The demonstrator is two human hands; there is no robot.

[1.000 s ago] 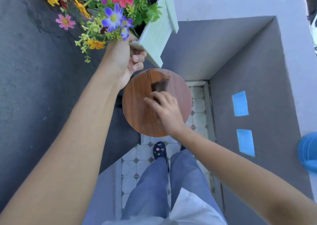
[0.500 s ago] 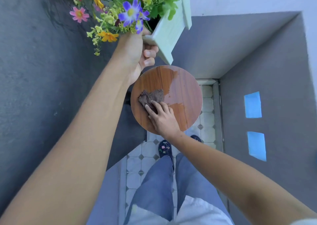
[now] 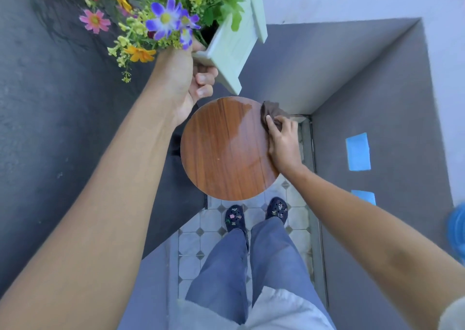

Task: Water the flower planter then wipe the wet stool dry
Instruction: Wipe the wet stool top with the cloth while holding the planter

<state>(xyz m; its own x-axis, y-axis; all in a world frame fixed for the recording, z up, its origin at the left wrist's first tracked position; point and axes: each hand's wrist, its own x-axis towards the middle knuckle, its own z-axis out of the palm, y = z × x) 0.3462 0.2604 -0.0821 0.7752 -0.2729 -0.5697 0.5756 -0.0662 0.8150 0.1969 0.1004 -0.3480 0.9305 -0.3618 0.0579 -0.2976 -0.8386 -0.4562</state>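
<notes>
**Stool wiped while planter is held aloft**

Grey ledges flank a narrow strip of patterned floor tiles (image 3: 208, 239), where a round wooden stool (image 3: 221, 153) stands just beyond the person's dark shoes (image 3: 234, 218). Held above the stool's far left edge, the pale green flower planter (image 3: 234, 45) tilts, with the left hand (image 3: 186, 80) curled round its lower corner. At the stool's far right rim, the right hand (image 3: 283, 143) pinches a bunched brown cloth (image 3: 270, 110). A wet sheen covers the seat's right part.
</notes>
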